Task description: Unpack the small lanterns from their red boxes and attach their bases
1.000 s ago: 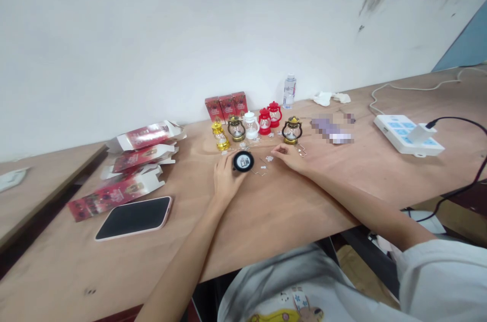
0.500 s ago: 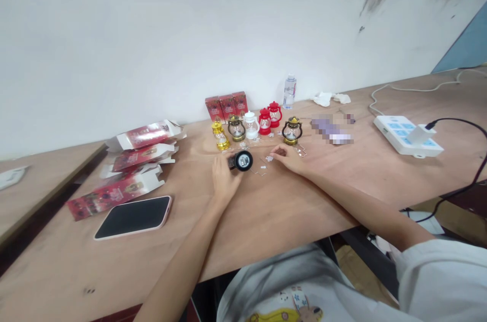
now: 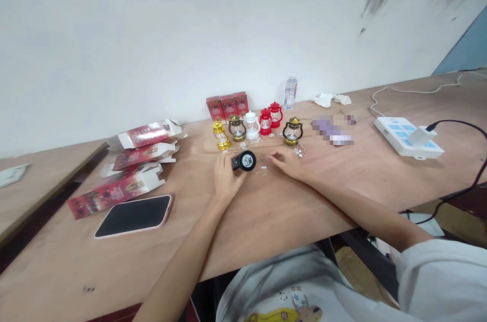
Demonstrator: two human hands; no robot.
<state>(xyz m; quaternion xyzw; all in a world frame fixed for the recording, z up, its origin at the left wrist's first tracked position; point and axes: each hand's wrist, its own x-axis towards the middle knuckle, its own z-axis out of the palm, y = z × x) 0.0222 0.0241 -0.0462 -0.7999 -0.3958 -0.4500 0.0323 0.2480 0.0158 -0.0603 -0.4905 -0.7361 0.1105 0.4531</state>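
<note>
My left hand is wrapped round a small black lantern, tipped so that its round base with a pale label faces me. To the right of it, my right hand is low over the table, fingers pinched together; what they hold, if anything, is too small to make out. Below the fingertips lies a small white scrap beside a thin bent wire. Behind my hands stand a gold lantern, a bronze lantern, a white lantern, red lanterns and another bronze lantern.
Red boxes stand by the wall, near a clear bottle. Opened red cartons and a phone lie at left. At right are crumpled tissues, a blurred purple item and a white power strip with cables.
My right hand has shifted slightly left, and the white scrap at its fingertips no longer shows there. My left hand and the black lantern have moved slightly right.
</note>
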